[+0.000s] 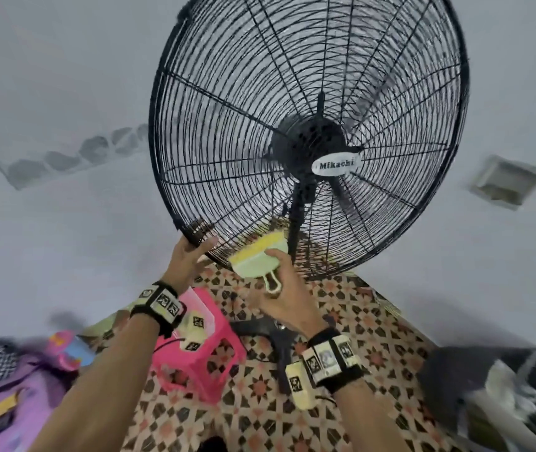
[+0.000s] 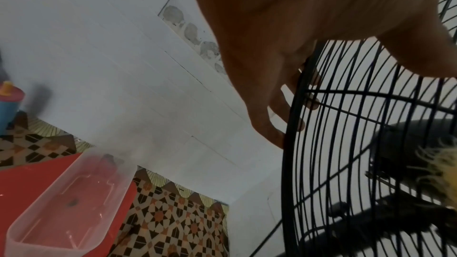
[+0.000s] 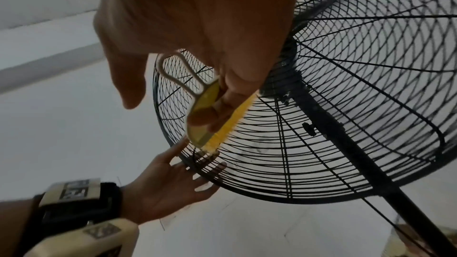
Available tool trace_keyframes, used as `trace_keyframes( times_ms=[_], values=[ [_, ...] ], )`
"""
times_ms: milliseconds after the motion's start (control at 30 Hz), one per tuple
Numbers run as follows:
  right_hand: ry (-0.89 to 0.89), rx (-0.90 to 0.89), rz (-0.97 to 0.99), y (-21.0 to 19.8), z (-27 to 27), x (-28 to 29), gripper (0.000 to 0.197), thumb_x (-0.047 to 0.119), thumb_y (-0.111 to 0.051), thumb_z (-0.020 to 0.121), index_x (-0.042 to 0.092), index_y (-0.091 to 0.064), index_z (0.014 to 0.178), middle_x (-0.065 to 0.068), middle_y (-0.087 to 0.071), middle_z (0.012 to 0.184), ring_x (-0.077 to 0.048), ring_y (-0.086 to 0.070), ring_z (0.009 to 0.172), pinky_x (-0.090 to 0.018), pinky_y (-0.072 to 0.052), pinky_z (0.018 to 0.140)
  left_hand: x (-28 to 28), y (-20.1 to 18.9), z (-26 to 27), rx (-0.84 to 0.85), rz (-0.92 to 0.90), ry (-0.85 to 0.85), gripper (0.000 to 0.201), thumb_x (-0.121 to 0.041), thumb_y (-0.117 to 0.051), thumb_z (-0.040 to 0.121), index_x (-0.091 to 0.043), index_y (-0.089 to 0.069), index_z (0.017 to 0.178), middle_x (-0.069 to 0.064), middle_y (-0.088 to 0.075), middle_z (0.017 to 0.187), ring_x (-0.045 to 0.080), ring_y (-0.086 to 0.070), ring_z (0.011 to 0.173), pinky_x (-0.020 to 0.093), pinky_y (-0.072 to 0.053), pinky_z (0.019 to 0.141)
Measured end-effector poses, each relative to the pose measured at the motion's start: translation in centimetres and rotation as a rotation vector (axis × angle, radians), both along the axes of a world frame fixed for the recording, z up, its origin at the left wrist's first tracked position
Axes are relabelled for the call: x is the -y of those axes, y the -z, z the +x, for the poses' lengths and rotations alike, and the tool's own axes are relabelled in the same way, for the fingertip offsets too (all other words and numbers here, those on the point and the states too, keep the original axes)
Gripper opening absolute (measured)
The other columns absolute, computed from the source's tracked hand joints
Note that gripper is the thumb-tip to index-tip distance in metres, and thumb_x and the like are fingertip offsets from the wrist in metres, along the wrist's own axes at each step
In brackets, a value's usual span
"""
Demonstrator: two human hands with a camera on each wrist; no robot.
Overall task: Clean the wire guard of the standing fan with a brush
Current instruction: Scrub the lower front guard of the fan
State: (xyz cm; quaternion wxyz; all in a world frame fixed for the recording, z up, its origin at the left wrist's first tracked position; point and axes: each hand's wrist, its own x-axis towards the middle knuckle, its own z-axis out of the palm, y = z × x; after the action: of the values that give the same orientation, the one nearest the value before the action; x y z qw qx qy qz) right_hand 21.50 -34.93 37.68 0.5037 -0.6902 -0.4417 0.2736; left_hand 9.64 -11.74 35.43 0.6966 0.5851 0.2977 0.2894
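Standing fan, black wire guard [image 1: 227, 102]: upright on a patterned floor [image 1: 374, 327], against a pale wall.

Left hand [image 1: 188, 256]: fingers hooked round the guard's lower rim, steadying it.

Right hand [image 1: 284, 288]: grips a pale green brush [image 1: 256, 259]; its yellow bristles [image 3: 230, 122] press on the lower wires just beside the left hand.

Progress: scrubbing appears under way at the bottom edge. Which wires are already clean cannot be told; most of the guard, by my reckoning, remains.

Also present: pink stool [image 1: 201, 353].

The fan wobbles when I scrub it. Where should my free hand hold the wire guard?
Judging by its shape, grip the wire guard at its thick outer rim, low on the left beside the brush, coming from outside. The left hand already rests there, fingers through the wires.
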Motion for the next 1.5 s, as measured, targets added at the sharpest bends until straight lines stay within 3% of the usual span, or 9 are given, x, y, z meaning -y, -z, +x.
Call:
trace_keyframes(
  times_ms=[167, 300, 433, 567, 700, 900, 1100, 1267, 1500],
  values=[
    [0.191, 0.138, 0.104, 0.9, -0.2, -2.7, 0.045, 0.056, -0.072, 0.091, 0.031, -0.049, 0.121, 0.01, -0.065, 0.109, -0.007, -0.068, 0.093, -0.031, -0.059, 0.085, -2.1, 0.8, -0.1, 0.028, -0.103, -0.042, 0.077, -0.032, -0.077, 0.09, -0.032, -0.037, 0.157, 0.003, -0.05, 0.156, 0.029, -0.059, 0.13, 0.034, -0.065, 0.073],
    [0.331, 0.28, 0.352, -1.3, -0.8, -3.8, 0.014, 0.021, -0.064, 0.103, 0.011, -0.058, 0.11, 0.007, -0.066, 0.091, 0.01, -0.062, 0.075, -0.003, -0.043, 0.068, -0.6, 1.9, 0.9, 0.059, -0.099, -0.16, 0.058, -0.039, -0.072, 0.098, -0.034, -0.039, 0.145, -0.006, -0.051, 0.15, 0.023, -0.052, 0.137, 0.06, -0.049, 0.108],
    [0.256, 0.318, 0.243, -1.5, -0.3, -4.0, 0.012, 0.024, -0.06, 0.105, 0.016, -0.058, 0.113, 0.01, -0.064, 0.091, 0.008, -0.06, 0.072, -0.005, -0.043, 0.064, 0.5, 3.1, 1.8, 0.02, -0.038, -0.221, 0.08, -0.064, -0.083, 0.079, -0.041, -0.037, 0.141, -0.003, -0.048, 0.154, 0.022, -0.049, 0.142, 0.066, -0.048, 0.106],
    [0.473, 0.46, -0.09, -0.7, 0.3, -2.3, 0.012, 0.023, -0.067, 0.098, 0.015, -0.06, 0.105, 0.011, -0.06, 0.078, 0.012, -0.044, 0.058, -0.004, -0.036, 0.048, 1.6, 2.4, 2.5, -0.023, 0.044, -0.271, 0.094, -0.077, -0.075, 0.077, -0.044, -0.027, 0.151, -0.009, -0.038, 0.16, 0.021, -0.042, 0.147, 0.063, -0.039, 0.117],
    [0.384, 0.448, 0.123, -2.2, 0.2, -3.2, 0.011, 0.02, -0.068, 0.098, 0.012, -0.063, 0.105, 0.01, -0.064, 0.077, 0.011, -0.054, 0.054, -0.001, -0.037, 0.048, 2.2, 2.4, 2.4, -0.12, 0.134, -0.284, 0.109, -0.078, -0.066, 0.084, -0.032, -0.006, 0.163, 0.001, -0.018, 0.173, 0.027, -0.027, 0.155, 0.061, -0.029, 0.123],
    [0.423, 0.466, -0.053, -2.0, 0.8, -3.7, 0.01, 0.018, -0.066, 0.098, 0.014, -0.058, 0.1, 0.016, -0.047, 0.064, 0.01, -0.041, 0.051, -0.006, -0.034, 0.044, 0.4, 4.2, 2.5, -0.09, 0.107, -0.272, 0.089, -0.077, -0.073, 0.081, -0.046, -0.025, 0.149, -0.008, -0.037, 0.163, 0.024, -0.04, 0.149, 0.067, -0.044, 0.109],
    [0.278, 0.448, 0.174, -2.7, 0.1, -4.3, 0.005, 0.017, -0.064, 0.1, 0.015, -0.06, 0.102, 0.005, -0.069, 0.078, 0.003, -0.061, 0.057, -0.007, -0.041, 0.049, 1.1, 3.9, 2.5, -0.04, 0.158, -0.285, 0.088, -0.073, -0.07, 0.087, -0.042, -0.023, 0.155, -0.007, -0.038, 0.163, 0.02, -0.039, 0.15, 0.061, -0.04, 0.116],
    [0.49, 0.493, -0.095, -2.5, 1.3, -3.6, 0.013, 0.019, -0.067, 0.097, 0.012, -0.063, 0.107, 0.001, -0.073, 0.088, -0.006, -0.056, 0.064, -0.004, -0.031, 0.045, 0.3, 4.6, 2.8, -0.1, 0.141, -0.311, 0.09, -0.077, -0.072, 0.082, -0.046, -0.025, 0.151, -0.006, -0.041, 0.161, 0.021, -0.044, 0.147, 0.067, -0.049, 0.104],
    [0.331, 0.487, 0.257, -4.0, 2.5, -4.0, 0.006, 0.018, -0.064, 0.1, 0.015, -0.059, 0.098, 0.018, -0.059, 0.072, 0.002, -0.058, 0.054, -0.007, -0.036, 0.047, -0.5, 5.6, 2.4, -0.112, 0.147, -0.282, 0.082, -0.073, -0.075, 0.082, -0.051, -0.028, 0.146, -0.01, -0.041, 0.161, 0.024, -0.047, 0.145, 0.064, -0.049, 0.106]
  ],
)
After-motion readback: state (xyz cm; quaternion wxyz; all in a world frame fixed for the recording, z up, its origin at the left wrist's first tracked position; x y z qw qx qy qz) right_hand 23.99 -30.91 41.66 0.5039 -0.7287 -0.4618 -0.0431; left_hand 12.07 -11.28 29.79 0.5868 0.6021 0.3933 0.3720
